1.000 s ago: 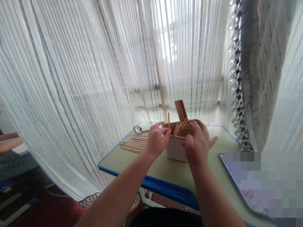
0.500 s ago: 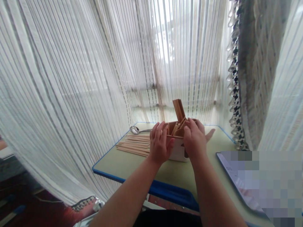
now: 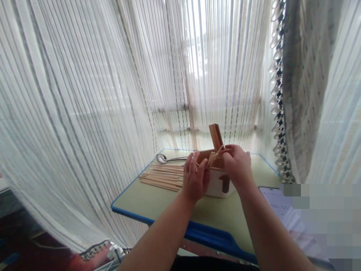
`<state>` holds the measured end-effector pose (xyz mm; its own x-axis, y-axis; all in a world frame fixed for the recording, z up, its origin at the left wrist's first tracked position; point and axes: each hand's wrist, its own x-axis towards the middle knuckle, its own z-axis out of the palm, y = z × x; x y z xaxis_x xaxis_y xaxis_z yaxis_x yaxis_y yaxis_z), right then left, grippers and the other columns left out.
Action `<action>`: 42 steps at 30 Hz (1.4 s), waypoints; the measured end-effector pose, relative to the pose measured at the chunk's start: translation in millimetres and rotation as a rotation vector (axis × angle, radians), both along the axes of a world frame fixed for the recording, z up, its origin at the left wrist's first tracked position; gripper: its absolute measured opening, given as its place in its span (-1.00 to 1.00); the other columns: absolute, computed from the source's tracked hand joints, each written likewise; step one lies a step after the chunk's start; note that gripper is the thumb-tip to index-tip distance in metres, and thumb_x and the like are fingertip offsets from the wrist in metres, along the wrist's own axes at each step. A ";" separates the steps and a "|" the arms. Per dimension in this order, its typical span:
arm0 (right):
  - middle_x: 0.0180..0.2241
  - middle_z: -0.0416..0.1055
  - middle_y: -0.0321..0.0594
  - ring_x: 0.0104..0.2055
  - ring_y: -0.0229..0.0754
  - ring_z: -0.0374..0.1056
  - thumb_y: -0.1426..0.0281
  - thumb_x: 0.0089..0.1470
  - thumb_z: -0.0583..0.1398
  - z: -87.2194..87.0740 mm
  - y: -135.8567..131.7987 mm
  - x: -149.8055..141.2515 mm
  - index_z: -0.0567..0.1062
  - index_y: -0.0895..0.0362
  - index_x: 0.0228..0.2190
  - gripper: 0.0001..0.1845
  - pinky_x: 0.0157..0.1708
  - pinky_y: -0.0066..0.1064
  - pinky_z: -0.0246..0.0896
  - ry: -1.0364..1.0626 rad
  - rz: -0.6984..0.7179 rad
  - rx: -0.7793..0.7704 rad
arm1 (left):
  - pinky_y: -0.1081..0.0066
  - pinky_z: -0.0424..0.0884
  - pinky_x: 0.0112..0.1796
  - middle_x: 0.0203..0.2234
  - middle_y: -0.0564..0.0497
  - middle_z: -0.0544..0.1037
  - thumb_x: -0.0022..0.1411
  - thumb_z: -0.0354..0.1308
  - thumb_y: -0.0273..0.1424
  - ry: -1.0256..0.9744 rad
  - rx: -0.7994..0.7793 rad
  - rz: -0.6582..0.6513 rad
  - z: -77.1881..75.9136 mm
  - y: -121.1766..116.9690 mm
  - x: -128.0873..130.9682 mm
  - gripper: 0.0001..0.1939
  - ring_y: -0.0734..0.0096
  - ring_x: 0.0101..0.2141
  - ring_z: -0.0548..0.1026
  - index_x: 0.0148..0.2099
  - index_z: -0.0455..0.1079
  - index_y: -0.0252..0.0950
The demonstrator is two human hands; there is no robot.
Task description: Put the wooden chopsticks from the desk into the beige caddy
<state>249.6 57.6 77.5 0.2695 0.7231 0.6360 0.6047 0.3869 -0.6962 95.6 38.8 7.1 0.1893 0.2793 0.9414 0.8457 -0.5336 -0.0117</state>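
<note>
One smooth, white-walled box (image 3: 216,185), brown inside and pierced by a rounded notch, is flanked in the head view by the left hand (image 3: 195,181) and the right hand (image 3: 239,165). By the left hand, with its fingers parted and bent, the box's left end is touched. The right hand is arched over the rim, fingers curled towards the thumb; whether a stick is pinched there cannot be told. Between the hands, slim pale sticks (image 3: 211,160) are leaned inside the box; just beyond, a bundle of straight dark sticks (image 3: 216,136) is tilted. Left of the left hand, thin wooden loose sticks (image 3: 162,177) are laid roughly parallel, and behind them a round, perforated metal skimmer (image 3: 161,159) is seen. All are borne by a matt, blue-edged table (image 3: 152,203). Right of the right hand, a flat, glossy phone (image 3: 278,205) is laid. Beyond both hands, sheer striped curtains (image 3: 98,94) are hung.
</note>
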 end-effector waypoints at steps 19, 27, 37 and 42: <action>-0.42 0.50 -0.23 -0.35 -0.12 0.33 0.15 -0.06 0.11 -2.4 10.4 2.1 0.54 0.06 -0.39 -0.69 -0.33 -0.30 0.11 -0.113 -0.040 -0.098 | -0.08 0.12 0.14 0.32 -0.14 -0.14 0.21 -0.09 -0.50 0.080 -0.034 -0.130 -5.4 -1.4 -4.2 -0.39 0.00 0.28 -0.14 0.30 -0.02 -0.22; -0.43 0.49 -0.18 -0.30 -0.05 0.27 0.15 -0.03 0.09 -0.1 7.9 3.1 0.58 0.03 -0.36 -0.66 -0.32 -0.24 0.09 -0.135 -0.129 -0.074 | -0.04 0.14 0.15 0.28 -0.22 -0.02 0.23 -0.12 -0.53 0.041 -0.051 -0.099 -7.1 4.5 -3.7 -0.40 0.08 0.28 -0.12 0.32 -0.08 -0.30; -0.43 0.50 -0.14 -0.21 0.03 0.20 0.15 0.00 0.09 3.0 14.0 -5.9 0.59 0.07 -0.38 -0.65 -0.22 -0.17 0.09 -0.070 -0.161 0.031 | -0.04 0.18 0.14 0.18 -0.22 0.21 0.24 -0.13 -0.52 0.002 -0.030 -0.152 -6.0 7.0 -6.0 -0.47 0.09 0.25 0.02 0.26 0.05 -0.29; -0.37 0.53 -0.18 -0.18 -0.05 0.24 0.21 0.06 0.11 2.8 12.6 -7.1 0.58 0.10 -0.35 -0.69 -0.06 -0.21 0.04 -0.110 -0.043 0.254 | -0.02 0.19 0.14 0.16 -0.22 0.24 0.25 -0.12 -0.51 -0.009 -0.038 -0.173 -5.0 6.2 -6.1 -0.49 0.11 0.25 0.04 0.25 0.08 -0.28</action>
